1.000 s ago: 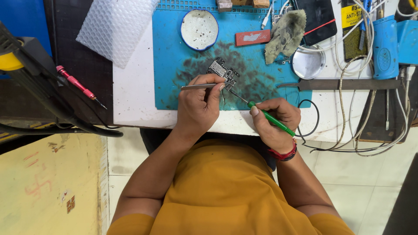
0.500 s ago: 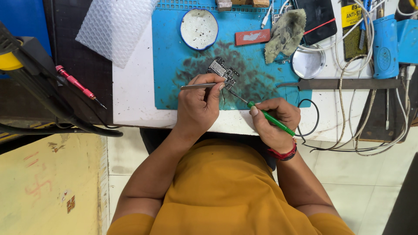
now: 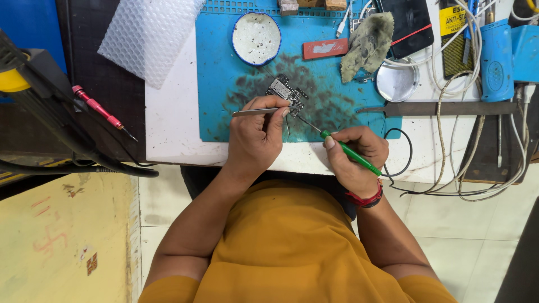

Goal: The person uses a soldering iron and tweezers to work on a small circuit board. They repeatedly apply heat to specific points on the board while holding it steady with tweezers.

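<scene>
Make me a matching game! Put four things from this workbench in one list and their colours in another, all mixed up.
Things:
1. mat
2. tool in the right hand
3. screwdriver at the left
4. shirt

Colours:
A. mustard yellow
B. red
C. blue
D. green

Pairs: 1-C, 2-D, 3-B, 4-A

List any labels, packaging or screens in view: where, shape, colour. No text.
Yellow rectangular label with dark print: top right, on a dark flat pad, beside white cables.
Black glossy phone-like slab with a thin red line, screen dark: top, right of the grey rag.
Clear bubble wrap sheet: top left, overlapping the blue work mat.
</scene>
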